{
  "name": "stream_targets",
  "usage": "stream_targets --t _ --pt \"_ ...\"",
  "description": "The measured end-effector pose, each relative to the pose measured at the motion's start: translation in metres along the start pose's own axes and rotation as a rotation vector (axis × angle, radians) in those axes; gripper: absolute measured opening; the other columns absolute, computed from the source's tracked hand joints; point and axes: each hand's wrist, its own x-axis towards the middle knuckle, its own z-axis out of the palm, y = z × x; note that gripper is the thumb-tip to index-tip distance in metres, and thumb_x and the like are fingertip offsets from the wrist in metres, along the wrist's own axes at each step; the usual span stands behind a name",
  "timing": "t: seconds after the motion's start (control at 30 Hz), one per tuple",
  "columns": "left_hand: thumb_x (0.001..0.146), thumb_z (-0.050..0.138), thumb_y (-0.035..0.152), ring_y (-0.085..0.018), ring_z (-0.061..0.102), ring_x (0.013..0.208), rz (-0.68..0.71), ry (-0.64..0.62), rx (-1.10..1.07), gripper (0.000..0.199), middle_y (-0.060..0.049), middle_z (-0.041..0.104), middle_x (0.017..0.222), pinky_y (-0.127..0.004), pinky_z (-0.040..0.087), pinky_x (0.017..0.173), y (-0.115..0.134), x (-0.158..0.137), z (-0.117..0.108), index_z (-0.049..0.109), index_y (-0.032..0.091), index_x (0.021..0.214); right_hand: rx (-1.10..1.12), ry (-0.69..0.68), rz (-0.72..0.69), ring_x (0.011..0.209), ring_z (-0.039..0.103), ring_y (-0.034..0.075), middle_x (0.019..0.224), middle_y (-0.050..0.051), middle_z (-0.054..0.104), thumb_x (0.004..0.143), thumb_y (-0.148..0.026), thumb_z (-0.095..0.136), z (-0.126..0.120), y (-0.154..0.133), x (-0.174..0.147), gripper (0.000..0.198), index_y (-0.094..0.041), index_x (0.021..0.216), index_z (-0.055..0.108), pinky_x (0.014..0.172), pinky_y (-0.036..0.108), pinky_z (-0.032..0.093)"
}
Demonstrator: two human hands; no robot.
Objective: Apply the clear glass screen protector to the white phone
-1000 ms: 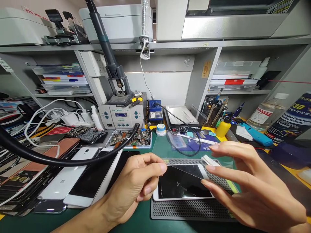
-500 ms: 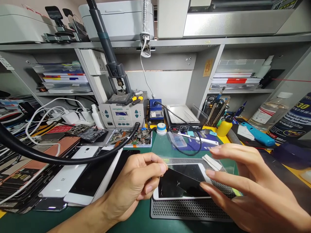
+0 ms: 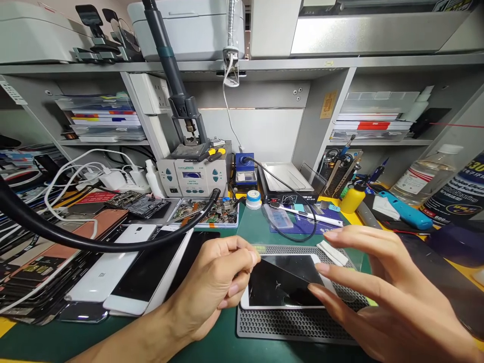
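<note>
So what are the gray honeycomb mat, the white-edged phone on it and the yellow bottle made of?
Gray mat: probably rubber or silicone, dull, with a molded-looking honeycomb pattern.
Phone: front seems glossy glass, showing reflections; white border, glass or plastic, unclear.
Yellow bottle: likely plastic, evenly colored and smooth-looking.

2 hands [image 3: 223, 275] [image 3: 381, 290], 1 phone [image 3: 278, 295] on 1 perforated mat [image 3: 287, 324], 1 yellow bottle [image 3: 352, 200], 1 blue-and-white jar [image 3: 253, 200]

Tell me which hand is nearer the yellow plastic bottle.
The right hand. It sits on the near side of the yellow bottle; the left hand is farther off, to its left.
</note>
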Motion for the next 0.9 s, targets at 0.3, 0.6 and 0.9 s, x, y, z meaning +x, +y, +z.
stream_targets --t 0.3,0.6,0.9 --pt "0.074 0.075 0.037 -0.002 0.020 0.041 0.089 0.067 0.074 0.027 0.009 0.035 0.046 -0.015 0.016 0.038 0.006 -0.001 -0.003 0.056 0.018 0.070 0.098 -0.057 0.177 0.127 0.057 0.033 0.143 0.018 0.053 0.082 -0.012 0.076 0.002 0.006 -0.006 0.053 -0.019 0.133 0.062 0.101 0.045 0.054" --pt "0.072 0.075 0.037 -0.004 0.021 0.042 0.138 0.152 0.112 0.026 0.008 0.033 0.046 -0.016 0.017 0.038 0.006 0.003 -0.005 0.058 0.018 0.068 0.825 -0.066 0.939 0.079 0.069 0.018 0.118 0.011 0.069 0.086 -0.035 0.079 -0.002 0.020 0.000 0.060 -0.028 0.141 0.056 0.066 0.032 0.059" --pt "0.078 0.076 0.055 -0.006 0.024 0.046 0.189 0.184 0.300 0.038 0.006 0.035 0.050 -0.017 0.020 0.039 -0.008 0.005 -0.011 0.066 0.019 0.079 1.118 -0.087 1.203 0.057 0.061 0.011 0.076 0.002 0.068 0.080 -0.037 0.084 -0.002 0.034 0.008 0.023 -0.016 0.081 0.074 0.047 0.022 0.048"
